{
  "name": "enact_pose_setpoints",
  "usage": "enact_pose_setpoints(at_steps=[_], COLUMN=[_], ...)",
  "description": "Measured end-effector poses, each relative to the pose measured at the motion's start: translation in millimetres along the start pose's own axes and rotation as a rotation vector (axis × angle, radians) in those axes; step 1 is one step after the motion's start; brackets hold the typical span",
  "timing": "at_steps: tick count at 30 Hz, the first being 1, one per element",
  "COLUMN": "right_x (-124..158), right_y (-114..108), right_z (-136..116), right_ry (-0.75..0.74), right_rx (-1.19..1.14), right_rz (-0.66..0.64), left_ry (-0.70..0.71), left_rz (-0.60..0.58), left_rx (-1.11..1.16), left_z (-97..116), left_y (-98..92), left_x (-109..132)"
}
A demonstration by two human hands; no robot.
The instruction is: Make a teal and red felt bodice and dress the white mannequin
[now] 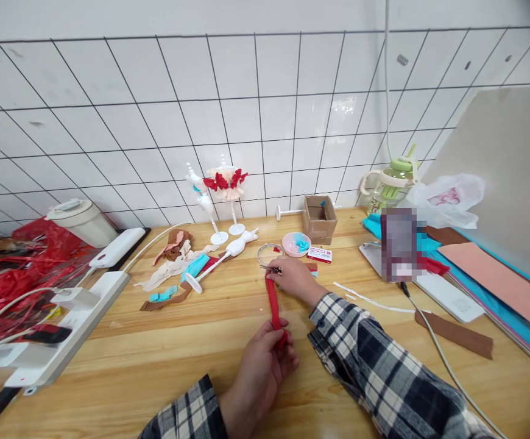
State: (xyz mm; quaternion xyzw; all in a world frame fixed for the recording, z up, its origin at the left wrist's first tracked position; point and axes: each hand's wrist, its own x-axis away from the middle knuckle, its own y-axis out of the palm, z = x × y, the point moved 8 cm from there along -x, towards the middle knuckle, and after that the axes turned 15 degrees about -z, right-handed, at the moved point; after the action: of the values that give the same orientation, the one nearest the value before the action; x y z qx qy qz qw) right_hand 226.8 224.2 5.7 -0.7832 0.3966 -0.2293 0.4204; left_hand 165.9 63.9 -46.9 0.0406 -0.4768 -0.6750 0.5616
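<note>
A narrow red strip of cloth-like material (273, 305) stretches between my hands above the wooden table. My left hand (265, 360) pinches its lower end between thumb and fingers. At the upper end, my right hand (292, 277) is closed around a small pointed metal tool (270, 269), possibly small scissors, whose tips point left across the strip. Just beyond lies a thin ring (265, 251) with a red scrap (276, 249) by it. A pink dish (296, 251) holding light blue scraps and a small red-and-white box (320, 255) sit behind my right hand.
Two small white dress forms (219, 236) stand near the tiled wall; another white form (237, 245) lies among fabric scraps (169, 262). A cardboard box (320, 225) is behind the dish. Left is a power strip (77, 329); right, a cable (448, 366) and brown strip (457, 334).
</note>
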Motion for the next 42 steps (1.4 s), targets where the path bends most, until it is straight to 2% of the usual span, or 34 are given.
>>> enact_pose_setpoints(at_steps=[4, 11, 23, 31, 42], right_x=[1, 3, 4, 8, 6], right_y=[6, 12, -1, 5, 4], right_z=[0, 3, 7, 7, 11], right_ry=[-0.012, 0.01, 0.086, 0.082, 0.05], right_rx=[0.028, 0.058, 0.031, 0.075, -0.019], right_rz=[-0.03, -0.038, 0.075, -0.07, -0.047], left_ry=[-0.017, -0.007, -0.017, -0.022, 0.002], left_rz=[-0.014, 0.059, 0.033, 0.021, 0.029], left_rx=[-0.053, -0.083, -0.046, -0.034, -0.063], left_z=[-3, 0, 0, 1, 2], left_y=[-3.5, -9.1, -6.7, -5.4, -7.2], left_x=[-3, -4, -3, -2, -1])
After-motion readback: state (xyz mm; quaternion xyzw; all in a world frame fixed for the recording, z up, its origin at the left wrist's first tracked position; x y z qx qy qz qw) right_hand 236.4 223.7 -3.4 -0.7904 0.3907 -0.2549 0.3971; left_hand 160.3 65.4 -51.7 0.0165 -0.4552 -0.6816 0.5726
